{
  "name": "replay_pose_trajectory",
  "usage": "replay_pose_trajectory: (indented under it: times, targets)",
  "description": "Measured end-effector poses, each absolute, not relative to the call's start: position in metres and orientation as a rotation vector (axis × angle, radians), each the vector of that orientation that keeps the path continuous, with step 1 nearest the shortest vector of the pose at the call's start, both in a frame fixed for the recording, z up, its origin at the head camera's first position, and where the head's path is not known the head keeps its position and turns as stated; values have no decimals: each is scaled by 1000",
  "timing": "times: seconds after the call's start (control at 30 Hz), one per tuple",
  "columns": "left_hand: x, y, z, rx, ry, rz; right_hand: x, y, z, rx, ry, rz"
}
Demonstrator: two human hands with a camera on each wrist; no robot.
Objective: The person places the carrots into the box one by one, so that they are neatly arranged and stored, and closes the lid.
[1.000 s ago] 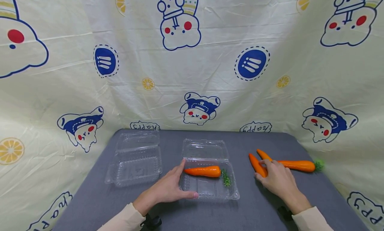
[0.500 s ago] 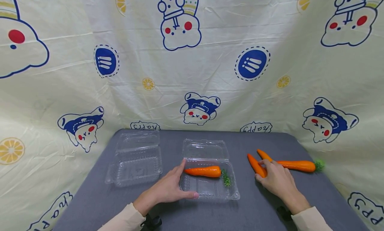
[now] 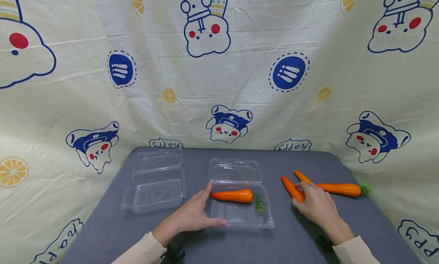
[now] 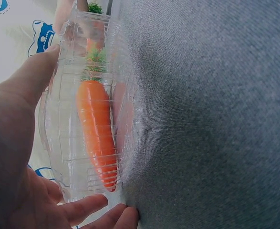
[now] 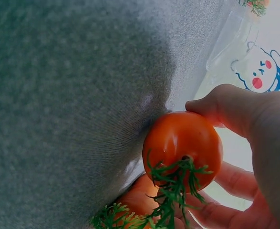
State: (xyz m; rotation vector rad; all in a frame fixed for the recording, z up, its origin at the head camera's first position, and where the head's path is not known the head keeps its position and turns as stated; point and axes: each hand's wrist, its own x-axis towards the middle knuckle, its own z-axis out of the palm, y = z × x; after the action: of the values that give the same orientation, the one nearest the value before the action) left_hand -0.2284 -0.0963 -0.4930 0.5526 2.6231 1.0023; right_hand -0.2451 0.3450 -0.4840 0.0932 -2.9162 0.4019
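A clear plastic clamshell box (image 3: pixel 236 223) stands with its lid raised in the middle of the table. One orange carrot (image 3: pixel 233 196) with a green top (image 3: pixel 258 203) lies inside it. My left hand (image 3: pixel 192 214) spans the box's left side, thumb along the front rim and fingers outstretched towards the back left corner. At the right, my right hand (image 3: pixel 317 205) grips a second carrot (image 3: pixel 290 188) between thumb and fingers; the right wrist view shows its blunt end (image 5: pixel 182 143) and leafy top (image 5: pixel 175 183). Two more carrots (image 3: pixel 339 189) (image 3: pixel 302 176) lie just beyond that hand, partly hidden.
Another clear clamshell box (image 3: pixel 156 188) stands with its lid up at the left of the grey table (image 3: pixel 240 248). Behind the table hangs a pale printed cloth (image 3: pixel 247 85).
The carrot in my right hand has turned slightly, its tip shifting a little to the left. My left hand and the boxes have stayed where they were.
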Motion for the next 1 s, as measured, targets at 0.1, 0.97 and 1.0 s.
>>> replay_pose_trajectory:
  times: [0.1,0.97,1.0]
  targets:
    - [-228,-96,-493,552,2627,1000,-245,344,-483,86,-2920,410]
    - [-228,-96,-491,542,2624,997,-238,309,-461,196,-2710,463]
    - [-228,-96,-491,540,2623,998,-237,307,-459,199,-2699,476]
